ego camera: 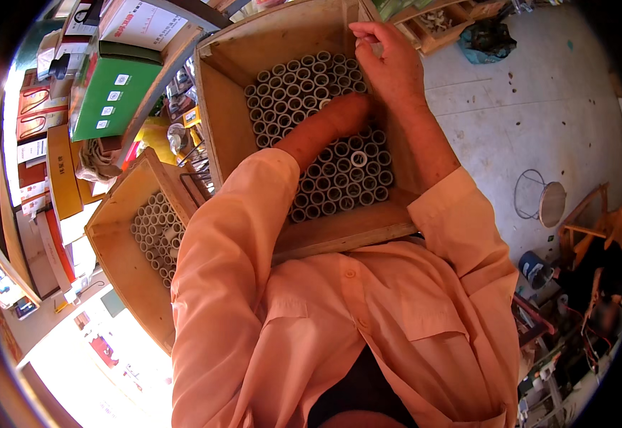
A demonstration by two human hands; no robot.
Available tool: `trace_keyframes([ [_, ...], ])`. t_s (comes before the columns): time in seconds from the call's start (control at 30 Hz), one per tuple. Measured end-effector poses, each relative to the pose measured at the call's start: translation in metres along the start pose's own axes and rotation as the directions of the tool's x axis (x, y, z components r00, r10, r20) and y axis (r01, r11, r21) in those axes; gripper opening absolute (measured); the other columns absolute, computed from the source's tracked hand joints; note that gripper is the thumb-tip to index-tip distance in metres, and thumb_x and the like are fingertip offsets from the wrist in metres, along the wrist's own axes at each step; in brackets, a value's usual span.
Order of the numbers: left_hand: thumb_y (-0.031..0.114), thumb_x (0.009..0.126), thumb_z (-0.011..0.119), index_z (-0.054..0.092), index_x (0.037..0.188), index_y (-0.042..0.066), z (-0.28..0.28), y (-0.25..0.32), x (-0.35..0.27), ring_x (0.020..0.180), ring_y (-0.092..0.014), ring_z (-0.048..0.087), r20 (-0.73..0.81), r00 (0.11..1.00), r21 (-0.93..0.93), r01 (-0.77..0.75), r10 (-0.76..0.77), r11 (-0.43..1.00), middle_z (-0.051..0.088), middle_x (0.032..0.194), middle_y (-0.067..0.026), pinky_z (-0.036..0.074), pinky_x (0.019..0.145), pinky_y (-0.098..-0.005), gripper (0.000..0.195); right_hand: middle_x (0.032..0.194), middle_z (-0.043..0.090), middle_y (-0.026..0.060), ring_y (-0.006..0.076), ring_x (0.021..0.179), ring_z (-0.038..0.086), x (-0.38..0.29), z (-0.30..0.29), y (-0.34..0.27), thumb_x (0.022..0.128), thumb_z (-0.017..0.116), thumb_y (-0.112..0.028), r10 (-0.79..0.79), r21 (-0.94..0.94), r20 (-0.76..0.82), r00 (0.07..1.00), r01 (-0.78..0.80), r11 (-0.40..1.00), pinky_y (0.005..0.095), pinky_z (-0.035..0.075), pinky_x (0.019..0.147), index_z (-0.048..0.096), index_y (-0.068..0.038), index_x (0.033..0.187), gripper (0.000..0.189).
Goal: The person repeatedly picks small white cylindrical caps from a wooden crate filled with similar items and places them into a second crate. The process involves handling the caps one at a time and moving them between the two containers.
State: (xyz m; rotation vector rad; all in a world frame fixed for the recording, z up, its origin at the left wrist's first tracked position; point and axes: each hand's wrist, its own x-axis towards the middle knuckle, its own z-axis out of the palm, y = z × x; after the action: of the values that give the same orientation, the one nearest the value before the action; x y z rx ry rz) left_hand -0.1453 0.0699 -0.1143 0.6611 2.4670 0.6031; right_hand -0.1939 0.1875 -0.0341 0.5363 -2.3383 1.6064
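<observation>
A deep wooden box (343, 235) stands before me, holding many short pale tubes (313, 170) on end in close rows. My left hand (351, 113) reaches down into it, over the tubes near the right wall. Its fingers are in shadow and hidden, so any hold is unclear. One whiter ring-shaped tube end (359, 158) stands out among the greyer ones. Higher up, my right hand (393, 67) is at the box's right rim, with thumb and fingers curled together. Something small and pale shows between those fingers, too indistinct to name.
A second wooden box (113, 235) with similar tubes stands at the left. Shelves there carry a green carton (115, 91) and other boxes. To the right, a round-topped stool (552, 204) lies on the concrete floor (482, 134). Another person (602, 278) is at the lower right.
</observation>
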Motion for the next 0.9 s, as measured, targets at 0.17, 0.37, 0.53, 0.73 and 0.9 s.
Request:
trace_keyframes([
  [0.17,0.007,0.075,0.056,0.062,0.105,0.015,0.031,-0.022,0.006,0.093,-0.032,0.060,-0.067,0.978,-0.160,0.186,-0.198,0.970,0.062,0.101,-0.0140,0.049,0.079,-0.0400,0.032,0.086,0.061,0.0044,0.0208,0.075,0.059,0.000,0.001,-0.002,0.078,0.057,-0.013,0.009,0.021,0.013,1.000,-0.009,1.000,0.0327,0.047,0.071,0.064,-0.010,0.094,0.018],
  [0.37,0.001,0.076,0.051,0.060,0.109,0.015,0.023,0.001,-0.005,0.095,-0.031,0.060,0.156,0.978,0.005,0.136,-0.135,0.991,0.062,0.101,-0.0153,0.049,0.078,-0.0398,0.037,0.085,0.061,0.0042,0.0206,0.074,0.059,0.000,0.001,0.001,0.077,0.058,-0.012,0.009,0.007,-0.008,1.000,-0.009,1.000,0.0324,0.047,0.071,0.064,-0.011,0.094,0.018],
  [0.53,0.000,0.075,0.050,0.060,0.110,0.014,0.028,-0.008,-0.006,0.096,-0.031,0.060,0.121,0.987,-0.040,0.109,-0.103,0.993,0.062,0.102,-0.0151,0.049,0.078,-0.0405,0.038,0.085,0.061,0.0040,0.0209,0.073,0.058,-0.002,0.002,-0.001,0.077,0.058,-0.013,-0.003,-0.005,-0.003,1.000,0.003,1.000,0.0329,0.047,0.071,0.064,-0.012,0.094,0.018],
  [0.73,0.005,0.075,0.055,0.060,0.109,0.012,0.002,0.005,-0.009,0.092,-0.032,0.061,0.123,0.979,0.040,0.156,-0.159,0.987,0.062,0.102,-0.0155,0.049,0.078,-0.0412,0.035,0.086,0.061,0.0040,0.0208,0.077,0.059,-0.002,0.002,-0.002,0.078,0.058,-0.015,0.050,0.011,0.030,0.998,-0.050,0.999,0.0329,0.046,0.073,0.064,-0.012,0.095,0.018],
  [0.9,0.014,0.078,0.059,0.059,0.111,0.009,-0.059,0.035,-0.047,0.090,-0.032,0.061,0.007,0.992,0.032,0.123,-0.124,0.992,0.063,0.100,-0.0163,0.048,0.078,-0.0410,0.033,0.093,0.062,0.0053,0.0204,0.085,0.060,-0.001,0.006,0.005,0.079,0.056,-0.016,-0.033,0.015,0.039,0.999,0.033,0.999,0.0317,0.046,0.076,0.063,-0.011,0.100,0.022],
])
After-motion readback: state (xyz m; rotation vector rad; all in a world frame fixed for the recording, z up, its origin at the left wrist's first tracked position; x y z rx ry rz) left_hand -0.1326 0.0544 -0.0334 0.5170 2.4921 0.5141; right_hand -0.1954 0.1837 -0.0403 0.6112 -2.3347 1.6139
